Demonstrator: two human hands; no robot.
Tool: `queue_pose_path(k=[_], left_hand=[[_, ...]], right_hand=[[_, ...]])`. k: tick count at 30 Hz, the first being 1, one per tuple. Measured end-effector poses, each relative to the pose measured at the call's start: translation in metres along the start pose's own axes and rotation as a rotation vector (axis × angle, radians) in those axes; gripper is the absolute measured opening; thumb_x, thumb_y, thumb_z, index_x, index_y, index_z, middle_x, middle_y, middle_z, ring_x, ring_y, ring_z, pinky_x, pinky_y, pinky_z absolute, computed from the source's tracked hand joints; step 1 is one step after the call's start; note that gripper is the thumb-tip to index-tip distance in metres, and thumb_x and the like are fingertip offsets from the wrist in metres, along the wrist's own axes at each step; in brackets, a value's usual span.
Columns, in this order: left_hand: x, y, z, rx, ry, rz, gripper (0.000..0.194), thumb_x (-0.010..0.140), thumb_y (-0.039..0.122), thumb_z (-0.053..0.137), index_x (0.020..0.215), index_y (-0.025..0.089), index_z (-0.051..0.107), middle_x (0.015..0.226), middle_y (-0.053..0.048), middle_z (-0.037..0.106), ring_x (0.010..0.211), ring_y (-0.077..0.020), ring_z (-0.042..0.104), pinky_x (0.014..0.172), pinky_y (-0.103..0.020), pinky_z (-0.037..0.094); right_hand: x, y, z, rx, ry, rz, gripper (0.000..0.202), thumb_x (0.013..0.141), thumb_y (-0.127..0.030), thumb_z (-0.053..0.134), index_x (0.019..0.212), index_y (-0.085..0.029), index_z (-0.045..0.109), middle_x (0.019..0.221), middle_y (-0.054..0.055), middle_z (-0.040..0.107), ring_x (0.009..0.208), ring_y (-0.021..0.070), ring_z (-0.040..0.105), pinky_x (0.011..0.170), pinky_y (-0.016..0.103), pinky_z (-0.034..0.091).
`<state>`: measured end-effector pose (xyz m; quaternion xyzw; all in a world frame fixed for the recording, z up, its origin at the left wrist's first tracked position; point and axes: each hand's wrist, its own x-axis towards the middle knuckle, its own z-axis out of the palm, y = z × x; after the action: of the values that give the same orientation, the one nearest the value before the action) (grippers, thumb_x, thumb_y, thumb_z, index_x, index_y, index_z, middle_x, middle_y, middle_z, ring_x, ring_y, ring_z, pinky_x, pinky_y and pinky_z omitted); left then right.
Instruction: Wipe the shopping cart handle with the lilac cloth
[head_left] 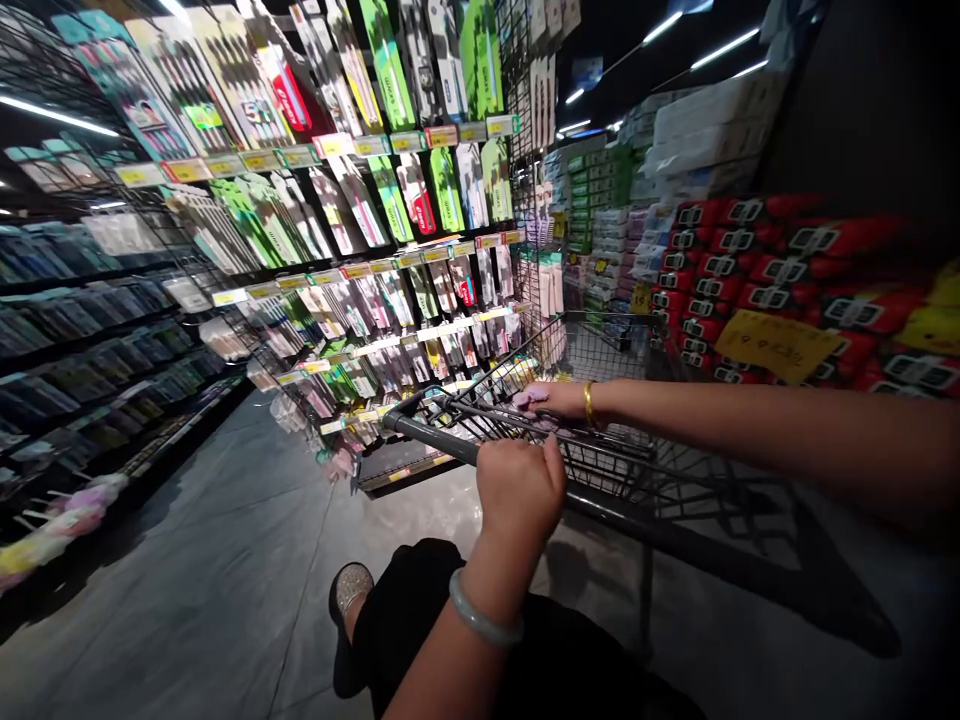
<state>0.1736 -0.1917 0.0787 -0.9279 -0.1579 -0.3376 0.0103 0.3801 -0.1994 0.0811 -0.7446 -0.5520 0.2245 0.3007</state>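
Note:
My left hand [517,485], with a pale bangle at the wrist, is wrapped round the dark handle bar [431,432] of a shopping cart. My right hand [559,400], gold bracelet at the wrist, reaches over the bar to the front of it, above the wire basket [600,470]. Its fingers are closed on a small light purple item [531,395], whose exact kind I cannot make out. The cart frame and wires partly cover that item.
A rack of hanging toothbrush-like packs [390,190] stands ahead, close to the cart's left front. Red packages [750,280] are stacked at the right. More shelves [82,350] line the left side. Below are the grey floor [217,540] and my shoe [351,590].

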Motion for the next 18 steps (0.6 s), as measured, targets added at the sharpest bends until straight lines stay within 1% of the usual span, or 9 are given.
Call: queue_pose_path(k=[3,5,6,8,10,12,14,16,18], left_hand=[[-0.005,0.025,0.000,-0.055,-0.056,-0.007,0.049,0.101,0.038,0.038,0.068,0.017,0.067,0.067,-0.010,0.067,0.069,-0.0255,0.064,0.069,-0.039,0.042],[-0.008,0.031,-0.006,-0.173,-0.101,0.057,0.042,0.101,0.044,0.042,0.080,0.017,0.067,0.079,-0.010,0.069,0.079,-0.0263,0.064,0.074,-0.040,0.047],[-0.008,0.029,-0.011,-0.248,-0.108,0.103,0.038,0.100,0.046,0.045,0.088,0.018,0.067,0.088,-0.010,0.070,0.086,-0.0260,0.065,0.078,-0.040,0.049],[-0.005,0.012,-0.022,-0.377,-0.075,0.197,0.033,0.100,0.047,0.047,0.104,0.020,0.065,0.106,-0.010,0.069,0.101,-0.0242,0.063,0.090,-0.039,0.050],[0.002,-0.018,-0.033,-0.306,-0.041,0.207,0.033,0.099,0.048,0.048,0.114,0.022,0.063,0.117,-0.010,0.068,0.113,-0.0257,0.060,0.112,-0.050,0.037],[0.012,-0.053,-0.039,-0.172,-0.118,0.216,0.033,0.098,0.049,0.050,0.111,0.023,0.064,0.110,-0.008,0.070,0.106,-0.0259,0.062,0.117,-0.055,0.030],[0.020,-0.081,-0.039,-0.074,-0.249,0.222,0.037,0.098,0.053,0.048,0.107,0.023,0.067,0.104,-0.007,0.072,0.100,-0.0254,0.064,0.115,-0.055,0.034],[0.023,-0.096,-0.036,-0.040,-0.359,0.259,0.041,0.099,0.054,0.043,0.105,0.023,0.070,0.110,-0.008,0.072,0.104,-0.0256,0.065,0.114,-0.055,0.035],[0.020,-0.096,-0.034,-0.035,-0.410,0.316,0.043,0.099,0.055,0.042,0.100,0.024,0.072,0.121,-0.010,0.070,0.118,-0.0288,0.062,0.116,-0.059,0.032]], right_hand=[[-0.024,0.012,-0.012,-0.016,0.005,0.046,0.011,0.081,-0.022,0.064,0.090,-0.018,0.066,0.087,0.002,0.070,0.081,0.0159,0.059,0.075,0.023,0.046],[-0.041,0.020,-0.022,-0.031,-0.007,0.075,0.008,0.079,-0.021,0.065,0.086,-0.018,0.066,0.084,0.001,0.070,0.079,0.0157,0.059,0.074,0.023,0.046],[-0.048,0.024,-0.028,-0.041,-0.011,0.092,0.006,0.078,-0.021,0.066,0.083,-0.018,0.066,0.081,0.001,0.069,0.077,0.0154,0.058,0.073,0.023,0.045],[-0.060,0.031,-0.037,-0.065,-0.010,0.129,0.005,0.075,-0.021,0.068,0.077,-0.018,0.065,0.074,0.000,0.067,0.071,0.0149,0.056,0.069,0.024,0.044],[-0.069,0.037,-0.045,-0.075,0.001,0.155,0.007,0.073,-0.022,0.070,0.077,-0.019,0.065,0.071,0.000,0.066,0.068,0.0151,0.055,0.068,0.025,0.044],[-0.074,0.042,-0.051,-0.055,-0.003,0.160,0.010,0.072,-0.025,0.071,0.079,-0.020,0.065,0.072,0.000,0.067,0.069,0.0160,0.057,0.068,0.026,0.045],[-0.078,0.047,-0.057,-0.015,-0.024,0.148,0.015,0.072,-0.029,0.072,0.082,-0.021,0.066,0.076,0.000,0.068,0.074,0.0171,0.059,0.071,0.026,0.046],[-0.084,0.053,-0.064,0.011,-0.049,0.127,0.020,0.071,-0.033,0.071,0.086,-0.021,0.066,0.083,0.001,0.070,0.081,0.0179,0.061,0.076,0.026,0.047],[-0.094,0.061,-0.072,0.001,-0.065,0.123,0.024,0.072,-0.037,0.070,0.090,-0.020,0.067,0.090,0.003,0.071,0.084,0.0185,0.062,0.079,0.027,0.046]])
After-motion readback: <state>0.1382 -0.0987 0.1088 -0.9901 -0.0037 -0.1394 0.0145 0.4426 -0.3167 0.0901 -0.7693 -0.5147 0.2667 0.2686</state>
